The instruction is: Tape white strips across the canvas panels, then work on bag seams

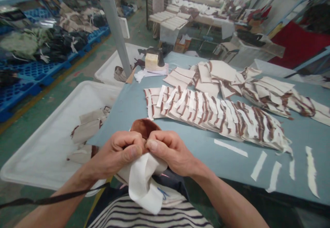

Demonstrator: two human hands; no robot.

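Observation:
My left hand [127, 149] and my right hand [165, 147] meet just off the table's near edge, both closed on one sewn fabric piece [144, 126]. The piece is brown at its top opening and cream lower down. From beneath my fingers a white fabric strip [144, 183] hangs in a loop towards my lap. Both thumbs lie on top, pinching the cloth close together. What sits right between the fingertips is hidden. Beyond my hands, a fanned row of cream and brown fabric pieces [185, 109] lies on the table, with white strips laid across it.
Loose white strips [230, 148] lie on the blue-grey table [201, 133]. Behind the row are heaped cream pieces [219, 71]. A white tub [46, 135] with several pieces stands left. A grey post [113, 25] rises beside the table. Blue pallets [48, 73] hold fabric bundles.

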